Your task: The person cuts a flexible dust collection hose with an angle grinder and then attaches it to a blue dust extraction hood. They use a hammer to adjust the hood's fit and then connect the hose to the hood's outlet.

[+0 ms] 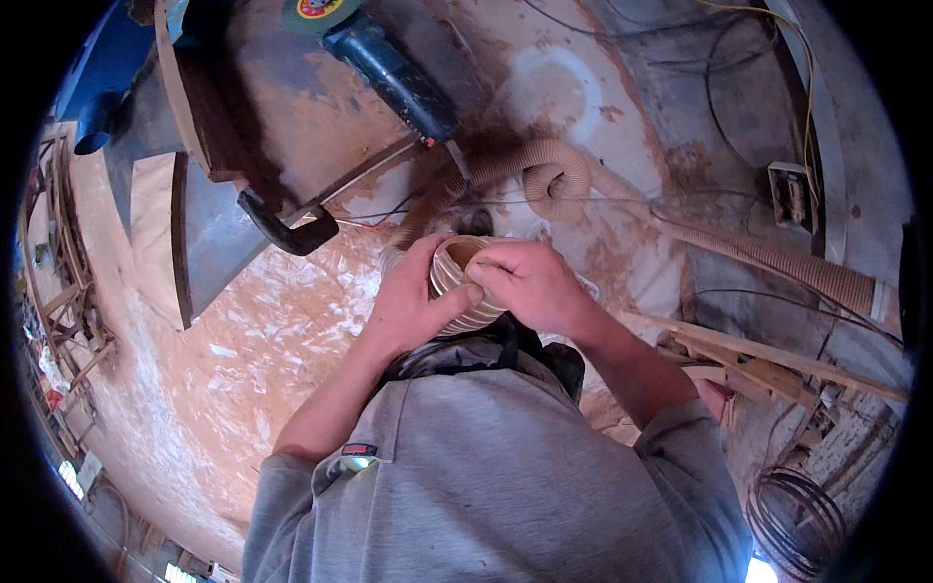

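Tan ribbed flexible dust hose [680,238] runs along the sawdust-covered floor [262,340], loops just beyond the hands, long axis trailing off to the person's right. Its open ribbed end [457,277] sits at chest level, mouth facing up. Left hand [413,301] wraps the end from the left; right hand [530,287] grips its rim, fingers curled over. Both equally close.

The person wears a grey short-sleeved T-shirt [505,476] with sleeves ending above the elbows, a small dark patch with red trim [359,449] on the chest, a dark strap [505,352] at the collar, forearms and both hands bare.
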A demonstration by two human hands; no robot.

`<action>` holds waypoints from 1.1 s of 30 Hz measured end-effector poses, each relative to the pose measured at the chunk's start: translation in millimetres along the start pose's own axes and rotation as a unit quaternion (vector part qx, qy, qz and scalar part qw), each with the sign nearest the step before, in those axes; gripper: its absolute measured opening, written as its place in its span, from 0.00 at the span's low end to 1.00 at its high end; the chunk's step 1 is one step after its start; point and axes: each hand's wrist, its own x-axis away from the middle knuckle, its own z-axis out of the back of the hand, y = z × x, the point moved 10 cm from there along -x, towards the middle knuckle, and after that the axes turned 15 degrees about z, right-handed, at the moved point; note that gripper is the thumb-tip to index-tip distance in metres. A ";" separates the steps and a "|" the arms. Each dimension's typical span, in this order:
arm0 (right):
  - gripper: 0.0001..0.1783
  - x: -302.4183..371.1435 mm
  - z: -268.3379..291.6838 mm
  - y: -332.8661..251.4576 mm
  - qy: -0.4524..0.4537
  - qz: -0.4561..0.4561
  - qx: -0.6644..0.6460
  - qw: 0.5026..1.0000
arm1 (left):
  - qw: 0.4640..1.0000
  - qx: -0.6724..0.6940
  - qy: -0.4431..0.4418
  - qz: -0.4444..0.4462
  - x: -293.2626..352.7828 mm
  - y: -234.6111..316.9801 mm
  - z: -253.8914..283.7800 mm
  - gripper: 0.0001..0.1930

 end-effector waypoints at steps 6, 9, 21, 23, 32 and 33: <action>0.10 -8.5 6.5 -9.4 -0.150 0.027 0.020 0.988 | 0.999 -0.031 -0.038 -0.014 3.2 -2.1 -7.3 0.44; 0.10 -14.2 17.2 -13.1 -0.159 0.065 0.035 0.984 | 0.997 -0.052 -0.055 -0.022 4.3 0.5 -12.5 0.48; 0.32 64.4 20.1 105.1 -0.166 -0.115 0.053 0.978 | 0.995 0.016 -0.066 -0.077 16.2 -1.4 1.7 0.49; 0.38 76.1 -21.1 84.3 -0.123 -0.155 -0.173 0.965 | 0.994 0.050 -0.067 -0.071 18.5 -0.7 4.8 0.49; 0.49 0.7 -34.8 -9.6 -0.123 0.044 -0.055 0.990 | 0.946 0.305 0.011 -0.112 37.3 10.6 65.4 0.52; 0.55 -3.3 -39.7 -0.9 -0.137 0.025 -0.084 0.987 | 0.949 0.288 0.020 -0.123 38.2 8.6 72.4 0.53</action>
